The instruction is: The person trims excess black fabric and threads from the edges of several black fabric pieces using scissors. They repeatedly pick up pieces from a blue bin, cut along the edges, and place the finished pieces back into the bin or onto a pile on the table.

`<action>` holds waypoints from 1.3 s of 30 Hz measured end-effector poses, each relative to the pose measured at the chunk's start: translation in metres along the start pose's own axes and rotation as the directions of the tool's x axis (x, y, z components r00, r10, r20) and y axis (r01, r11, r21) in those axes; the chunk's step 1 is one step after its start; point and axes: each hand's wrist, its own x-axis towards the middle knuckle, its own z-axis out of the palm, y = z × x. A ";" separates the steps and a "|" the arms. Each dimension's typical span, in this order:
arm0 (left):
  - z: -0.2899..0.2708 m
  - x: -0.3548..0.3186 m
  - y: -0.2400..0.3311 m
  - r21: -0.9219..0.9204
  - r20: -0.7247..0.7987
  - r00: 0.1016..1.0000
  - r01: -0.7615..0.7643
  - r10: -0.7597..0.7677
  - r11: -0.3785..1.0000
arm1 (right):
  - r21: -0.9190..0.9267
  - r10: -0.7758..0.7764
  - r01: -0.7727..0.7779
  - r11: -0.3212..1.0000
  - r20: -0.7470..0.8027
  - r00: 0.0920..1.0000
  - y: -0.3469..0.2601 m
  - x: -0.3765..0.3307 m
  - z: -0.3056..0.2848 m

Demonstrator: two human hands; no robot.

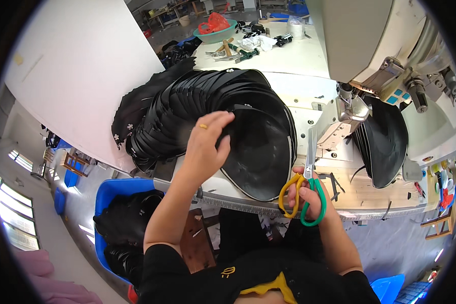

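My left hand (pixel 207 144), with a yellow ring on one finger, is over the near end of a long stack of black leather-like pieces (pixel 182 106). Its fingers are stretched out and the thumb stands apart; the fingertips are at the edge of the front curved piece (pixel 258 152), whether touching it I cannot tell. In my right hand (pixel 309 197) is a pair of scissors (pixel 311 152) with one yellow and one green handle. The blades point away from me and look closed, just right of the front piece, by the table's front edge.
A sewing machine (pixel 352 109) stands at the right, with more black pieces (pixel 385 142) beyond it. Dark scraps (pixel 334 182) lie on the table. Hand tools (pixel 233 50) and a green basin (pixel 215 34) are at the back. A blue bin (pixel 104 202) is at lower left.
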 end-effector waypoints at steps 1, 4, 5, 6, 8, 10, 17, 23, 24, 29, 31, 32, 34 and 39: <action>0.009 0.006 -0.009 0.080 -0.142 0.990 0.001 0.011 0.997 | 0.010 -0.015 0.015 1.000 0.013 1.000 0.003 0.000 0.000; 0.037 0.017 -0.043 0.071 -0.069 0.994 0.095 -0.090 0.993 | -0.003 -0.018 0.018 1.000 0.014 1.000 0.001 0.000 0.002; 0.044 0.022 -0.048 0.069 -0.087 0.991 0.104 -0.098 0.992 | -0.014 -0.015 0.015 1.000 -0.004 1.000 0.000 0.000 0.001; 0.049 0.026 -0.050 0.067 -0.105 0.989 0.113 -0.106 0.991 | -0.024 -0.012 0.011 1.000 -0.019 1.000 0.001 -0.001 0.000; 0.053 0.028 -0.045 -0.053 -0.098 0.971 0.216 -0.220 0.975 | -0.091 -0.043 0.039 0.995 -0.046 0.998 0.001 -0.005 0.005; 0.049 0.028 -0.030 -0.273 -0.007 0.909 0.398 -0.416 0.876 | -0.185 -0.058 0.047 0.982 -0.054 0.997 -0.003 -0.008 0.012; 0.052 0.010 -0.006 -0.380 0.103 0.903 0.423 -0.416 0.823 | -0.225 -0.184 0.184 0.957 0.023 0.983 0.006 -0.008 0.022; 0.073 -0.008 -0.016 -0.140 0.015 0.977 0.211 -0.211 0.967 | -0.389 -0.209 0.195 0.901 0.006 0.978 -0.015 -0.036 0.004; 0.074 -0.002 -0.019 -0.121 -0.030 0.980 0.193 -0.198 0.974 | -0.402 -0.244 0.220 0.889 -0.008 0.970 -0.015 -0.038 -0.003; 0.077 0.040 -0.039 0.391 -0.379 0.925 0.161 -0.001 0.906 | -0.376 -0.303 0.242 0.895 -0.112 0.946 -0.017 -0.048 -0.024; 0.087 0.040 -0.059 0.463 -0.400 0.917 0.196 0.006 0.864 | -0.365 -0.324 0.259 0.894 -0.129 0.937 -0.018 -0.046 -0.025; 0.087 0.042 -0.060 0.448 -0.397 0.917 0.220 -0.028 0.867 | -0.323 -0.336 0.286 0.902 -0.110 0.935 -0.017 -0.045 -0.030; 0.086 0.041 -0.059 0.418 -0.391 0.915 0.271 -0.097 0.867 | -0.235 -0.361 0.337 0.912 -0.069 0.930 -0.013 -0.043 -0.043; 0.079 0.027 -0.060 0.360 -0.324 0.909 0.376 -0.263 0.854 | -0.180 -0.330 0.293 0.939 -0.229 0.916 -0.013 -0.038 -0.049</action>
